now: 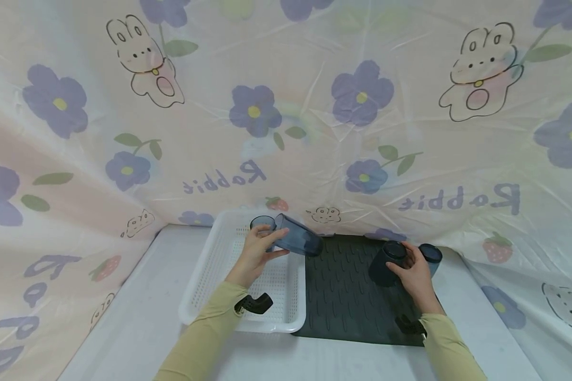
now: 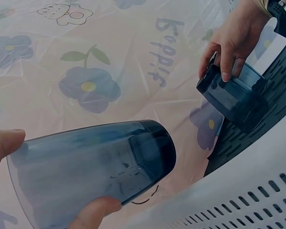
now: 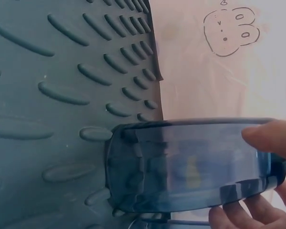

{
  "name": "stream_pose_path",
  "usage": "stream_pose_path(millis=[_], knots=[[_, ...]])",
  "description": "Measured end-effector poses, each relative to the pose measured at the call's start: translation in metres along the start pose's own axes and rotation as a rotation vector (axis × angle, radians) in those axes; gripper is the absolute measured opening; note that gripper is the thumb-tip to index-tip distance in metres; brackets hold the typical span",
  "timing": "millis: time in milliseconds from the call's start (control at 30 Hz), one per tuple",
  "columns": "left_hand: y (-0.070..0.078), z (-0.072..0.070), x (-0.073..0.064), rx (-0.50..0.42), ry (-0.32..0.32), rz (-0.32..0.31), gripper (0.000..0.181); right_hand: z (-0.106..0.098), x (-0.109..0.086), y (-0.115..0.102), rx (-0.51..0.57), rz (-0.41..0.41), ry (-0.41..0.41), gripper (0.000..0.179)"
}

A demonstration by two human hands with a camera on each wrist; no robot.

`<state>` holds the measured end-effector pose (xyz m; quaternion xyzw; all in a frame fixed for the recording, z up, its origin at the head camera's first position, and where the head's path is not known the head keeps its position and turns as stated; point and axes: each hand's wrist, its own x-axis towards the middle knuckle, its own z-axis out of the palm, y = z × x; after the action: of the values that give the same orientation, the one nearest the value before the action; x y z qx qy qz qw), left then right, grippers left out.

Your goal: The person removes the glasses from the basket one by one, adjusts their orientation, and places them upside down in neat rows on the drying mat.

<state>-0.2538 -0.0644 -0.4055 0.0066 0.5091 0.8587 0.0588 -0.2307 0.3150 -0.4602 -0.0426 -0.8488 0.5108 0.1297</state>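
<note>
My left hand [image 1: 255,256] grips a clear blue plastic cup [image 1: 297,238] near its rim, thumb on one side and fingers on the other. That cup [image 2: 100,167] is tilted, its darker base pointing right, above the right side of the white basket [image 1: 197,270]. A second blue cup [image 1: 262,220] is partly hidden behind the left hand. On the dark mat [image 1: 343,296], my right hand [image 1: 417,275] holds another blue cup [image 1: 386,267] upside down by its base end. This cup [image 3: 195,164] has its mouth at the mat. Beside the right hand is one more blue cup [image 1: 431,256], partly hidden.
The perforated basket stands left of the ribbed mat, both on a white table [image 1: 143,296]. A patterned plastic sheet [image 1: 305,153] with flowers and rabbits hangs behind and at both sides.
</note>
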Motion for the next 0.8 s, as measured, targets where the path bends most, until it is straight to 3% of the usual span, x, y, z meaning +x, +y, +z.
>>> stream_pose_path(millis=[367, 800], knots=[[-0.006, 0.009, 0.004, -0.036, -0.027, 0.001, 0.084, 0.001, -0.001, -0.008, 0.005, 0.020, -0.016, 0.078], [-0.004, 0.019, 0.006, -0.034, -0.045, -0.012, 0.082, -0.001, 0.003, -0.030, -0.012, -0.103, 0.054, 0.070]])
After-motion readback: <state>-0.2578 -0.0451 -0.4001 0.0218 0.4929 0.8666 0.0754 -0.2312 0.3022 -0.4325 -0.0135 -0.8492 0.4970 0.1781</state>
